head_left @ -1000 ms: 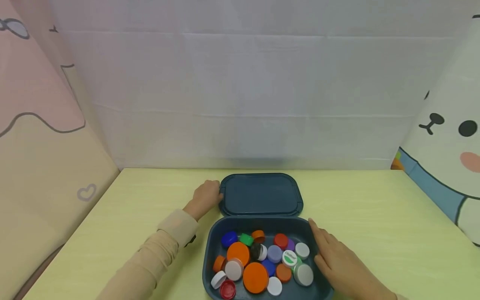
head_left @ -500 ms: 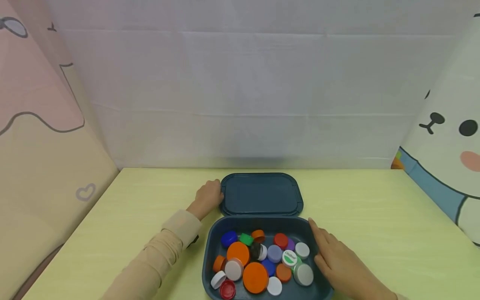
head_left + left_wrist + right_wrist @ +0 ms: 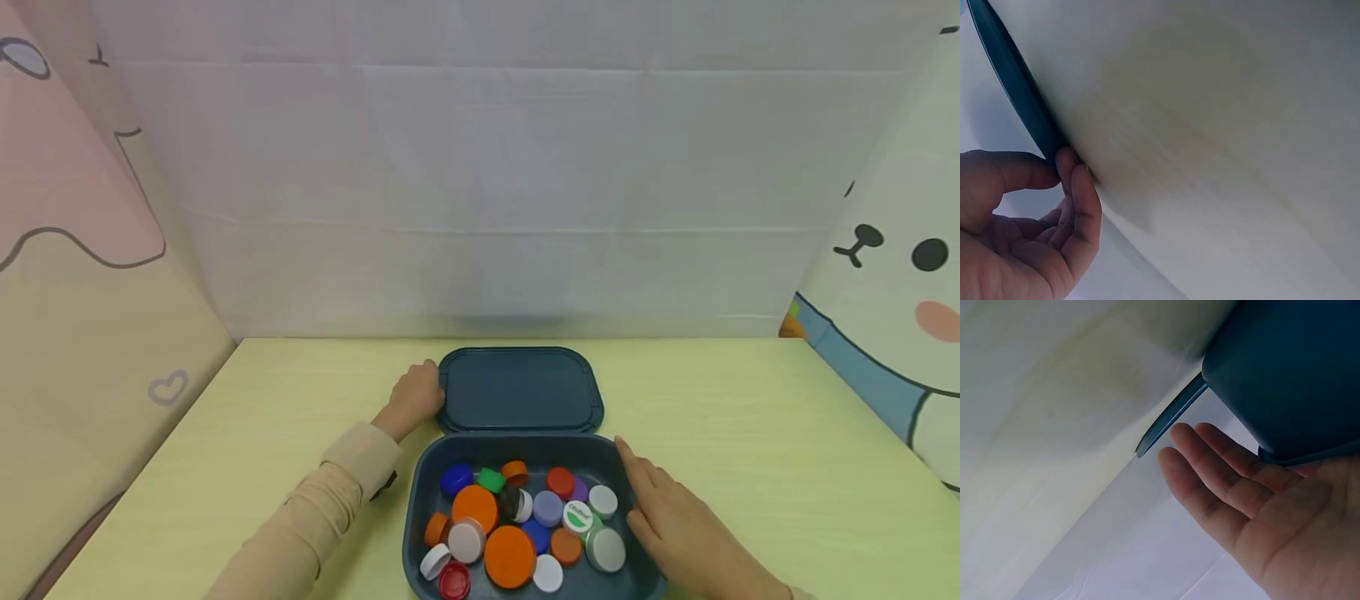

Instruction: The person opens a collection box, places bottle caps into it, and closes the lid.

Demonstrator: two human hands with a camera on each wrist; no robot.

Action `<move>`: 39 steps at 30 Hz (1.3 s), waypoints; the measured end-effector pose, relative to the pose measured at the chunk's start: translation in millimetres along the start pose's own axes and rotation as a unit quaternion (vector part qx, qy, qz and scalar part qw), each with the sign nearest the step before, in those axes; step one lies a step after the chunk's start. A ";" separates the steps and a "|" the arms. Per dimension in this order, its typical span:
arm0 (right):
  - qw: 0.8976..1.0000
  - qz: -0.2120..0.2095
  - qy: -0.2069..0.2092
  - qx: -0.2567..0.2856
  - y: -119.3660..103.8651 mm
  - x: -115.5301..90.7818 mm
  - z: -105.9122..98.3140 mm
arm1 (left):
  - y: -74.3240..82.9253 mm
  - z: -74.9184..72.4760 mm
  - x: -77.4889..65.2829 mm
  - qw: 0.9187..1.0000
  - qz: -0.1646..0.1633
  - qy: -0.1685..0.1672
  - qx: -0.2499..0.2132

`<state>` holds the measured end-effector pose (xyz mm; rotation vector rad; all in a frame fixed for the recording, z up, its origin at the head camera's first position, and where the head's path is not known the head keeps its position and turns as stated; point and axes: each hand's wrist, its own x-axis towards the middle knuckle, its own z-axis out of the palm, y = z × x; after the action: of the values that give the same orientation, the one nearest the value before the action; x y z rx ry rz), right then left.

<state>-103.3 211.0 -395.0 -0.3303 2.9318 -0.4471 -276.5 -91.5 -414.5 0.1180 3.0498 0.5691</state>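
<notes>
In the head view, a dark blue rectangular box [image 3: 615, 458] stands at the table's near middle, filled with loose bottle caps in several colours. Behind it lies its matching lid [image 3: 517, 387], flat and right against the box's far rim. My left hand [image 3: 412, 396] is at the lid's left edge; in the left wrist view, thumb and fingertips pinch the lid's rim [image 3: 1016, 81]. My right hand [image 3: 686, 525] lies along the box's right side, thumb at the rim. Its fingers stretch forward along the outside in the right wrist view, with the palm at the box wall [image 3: 1291, 375].
Among the caps are large orange ones [image 3: 510, 557], a red cap [image 3: 453, 581], a white cap [image 3: 548, 573] and a blue cap [image 3: 456, 479]. Pale yellow table [image 3: 720, 400] extends on both sides. A white cloth [image 3: 525, 167] hangs behind, with printed cloths left and right.
The left hand and sleeve have shifted very slightly to the right, still at the lid's edge. The head view has drifted a little. Right hand, box and caps stay as they were.
</notes>
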 end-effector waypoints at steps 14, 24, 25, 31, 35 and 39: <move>1.000 0.007 -0.006 -0.002 0.1 0.6 -0.5 | -3.7 -11.7 -0.7 0.999 0.004 -0.003 -0.047; 1.000 0.006 -0.009 -0.008 1.2 -0.3 -2.5 | -6.2 -15.9 -3.5 0.996 -0.001 -0.041 -0.082; 1.000 0.007 -0.010 -0.008 1.3 -0.3 -2.5 | -5.7 -16.6 -3.8 0.995 -0.002 -0.044 -0.084; 1.000 0.008 -0.007 -0.020 1.4 0.0 -2.5 | -3.0 -19.2 -4.6 0.996 -0.006 -0.046 -0.073; 0.999 0.001 0.008 -0.031 1.6 -0.2 -3.3 | -3.3 -19.7 -6.0 0.997 -0.011 -0.036 -0.065; 0.999 -0.004 0.023 -0.034 1.3 -0.9 -4.8 | -3.9 -20.7 -9.0 0.998 -0.010 -0.024 -0.064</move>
<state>-103.6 213.7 -390.7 -0.3456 2.9975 -0.3606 -268.9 -103.3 -396.5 0.0963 2.9547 0.7461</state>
